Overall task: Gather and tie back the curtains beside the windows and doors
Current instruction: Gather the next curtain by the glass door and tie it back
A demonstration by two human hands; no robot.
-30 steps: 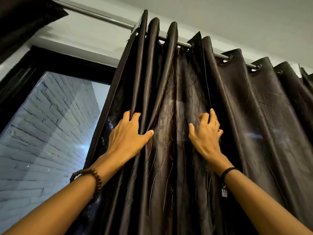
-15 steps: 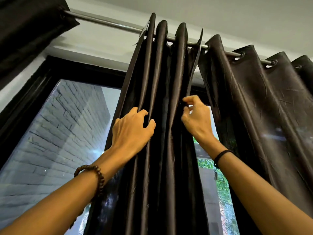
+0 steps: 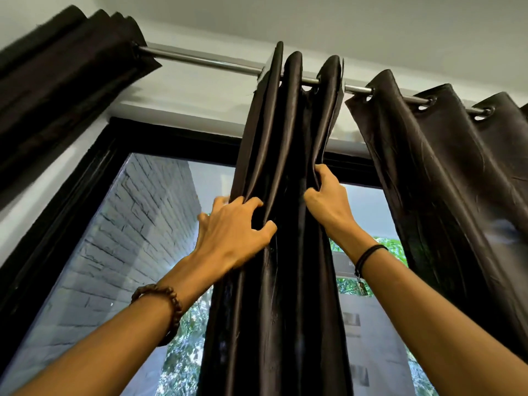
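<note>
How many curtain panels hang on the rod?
3: left curtain, bunched; middle curtain, gripped by left hand and right hand; right curtain, spread. Others may hang outside the frame.

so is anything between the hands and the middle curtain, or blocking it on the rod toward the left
Nothing visible. The left hand and right hand both grip the middle curtain directly, and the rod is bare between it and the bunched curtain at far left.
</note>
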